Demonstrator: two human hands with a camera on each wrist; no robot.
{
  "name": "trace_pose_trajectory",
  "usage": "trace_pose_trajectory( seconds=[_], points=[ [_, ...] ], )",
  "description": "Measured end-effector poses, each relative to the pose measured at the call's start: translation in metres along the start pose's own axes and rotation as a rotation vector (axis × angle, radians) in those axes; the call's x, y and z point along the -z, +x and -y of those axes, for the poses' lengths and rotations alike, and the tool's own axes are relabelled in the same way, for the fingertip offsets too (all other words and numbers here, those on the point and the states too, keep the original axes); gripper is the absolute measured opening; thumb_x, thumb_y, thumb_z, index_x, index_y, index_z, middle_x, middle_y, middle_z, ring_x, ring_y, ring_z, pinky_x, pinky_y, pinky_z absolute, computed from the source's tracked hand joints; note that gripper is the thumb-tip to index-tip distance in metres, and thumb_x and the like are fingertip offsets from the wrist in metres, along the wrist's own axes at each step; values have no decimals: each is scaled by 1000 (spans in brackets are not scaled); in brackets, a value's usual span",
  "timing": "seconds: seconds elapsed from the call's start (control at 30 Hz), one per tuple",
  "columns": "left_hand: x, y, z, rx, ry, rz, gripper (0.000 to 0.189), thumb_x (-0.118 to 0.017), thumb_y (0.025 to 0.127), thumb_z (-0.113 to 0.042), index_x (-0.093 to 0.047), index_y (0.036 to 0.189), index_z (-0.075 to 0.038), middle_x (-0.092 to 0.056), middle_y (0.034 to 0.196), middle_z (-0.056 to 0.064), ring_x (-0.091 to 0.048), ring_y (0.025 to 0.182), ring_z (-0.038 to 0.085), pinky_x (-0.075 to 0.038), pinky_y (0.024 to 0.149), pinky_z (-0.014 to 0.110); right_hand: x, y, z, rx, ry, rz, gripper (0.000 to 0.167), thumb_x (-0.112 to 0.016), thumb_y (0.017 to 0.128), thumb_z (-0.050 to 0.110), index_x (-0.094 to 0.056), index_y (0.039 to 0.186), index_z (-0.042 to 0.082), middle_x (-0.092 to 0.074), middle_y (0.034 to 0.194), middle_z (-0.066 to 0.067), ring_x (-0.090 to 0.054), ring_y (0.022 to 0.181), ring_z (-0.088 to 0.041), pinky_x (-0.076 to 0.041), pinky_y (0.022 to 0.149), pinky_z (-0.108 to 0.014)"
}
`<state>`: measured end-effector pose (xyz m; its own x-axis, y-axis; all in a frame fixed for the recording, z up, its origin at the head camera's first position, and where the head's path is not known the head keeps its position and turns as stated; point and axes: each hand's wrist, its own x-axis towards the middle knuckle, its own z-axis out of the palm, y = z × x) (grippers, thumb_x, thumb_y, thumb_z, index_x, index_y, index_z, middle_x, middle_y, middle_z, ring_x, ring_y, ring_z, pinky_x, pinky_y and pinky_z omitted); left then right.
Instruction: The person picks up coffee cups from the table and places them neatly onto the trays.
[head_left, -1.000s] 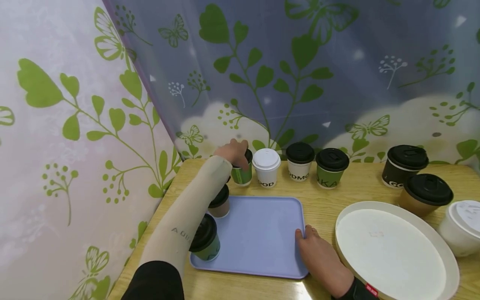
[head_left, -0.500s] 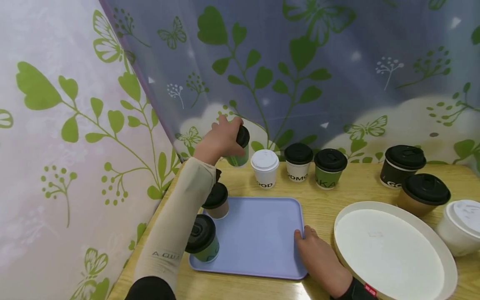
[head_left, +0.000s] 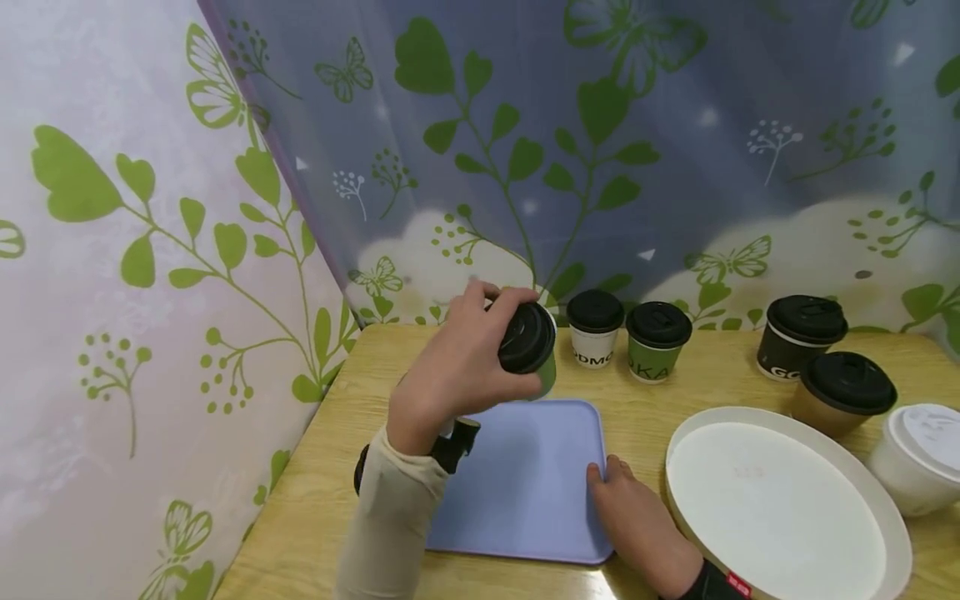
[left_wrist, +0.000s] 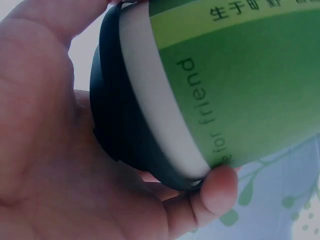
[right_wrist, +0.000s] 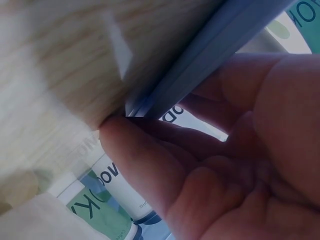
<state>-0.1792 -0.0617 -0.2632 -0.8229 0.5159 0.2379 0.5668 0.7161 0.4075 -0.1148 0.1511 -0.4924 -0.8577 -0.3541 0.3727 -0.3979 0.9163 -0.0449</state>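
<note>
Left fingers grip a green cup, right fingers a blue tray, white tray beside, cups behind.

Bare hands, beige sleeve, black wristwear.
Left hand: pale beige sleeve, softly creased, below a black wrist fitting with a blocky end. Right hand: black band, red tag with pale markings.

Green cup in left hand — now farther right, nearer the blue tray.
</note>
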Motion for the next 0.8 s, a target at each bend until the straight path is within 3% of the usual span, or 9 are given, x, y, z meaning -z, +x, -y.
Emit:
trace_pose_trajectory(
  seconds=[0.1,0.27,0.5,0.8],
  points=[
    [-6,-13,-4,-50,-43,23,82,-79,79,-26,-46,154,-24,-40,143,13,-47,114,27,-50,84,43,7,0,3,-12,-17,37,24,-68,85,-11,-71,108,-8,-63,103,-34,-69,91,-43,-57,57,-47],
    [-13,-28,-8,-95,-103,114,79,-77,79,-28,-47,153,-26,-45,137,10,-47,111,24,-48,87,40,8,1,4,-13,-34,39,24,-69,85,-10,-71,109,-8,-64,104,-35,-70,92,-43,-58,57,-47],
    [-21,-35,-6,-25,-131,141,81,-79,82,-29,-45,155,-28,-43,146,10,-46,121,27,-48,91,45,7,1,3,-20,-31,63,26,-69,85,-10,-71,111,-8,-64,106,-36,-70,94,-44,-58,59,-48],
    [-37,-35,5,54,-183,251,83,-80,83,-20,-44,157,-24,-40,152,11,-44,129,32,-46,98,49,3,0,4,2,-62,-8,25,-71,82,-10,-72,107,-6,-64,101,-32,-70,89,-41,-57,56,-45]
  ],
)
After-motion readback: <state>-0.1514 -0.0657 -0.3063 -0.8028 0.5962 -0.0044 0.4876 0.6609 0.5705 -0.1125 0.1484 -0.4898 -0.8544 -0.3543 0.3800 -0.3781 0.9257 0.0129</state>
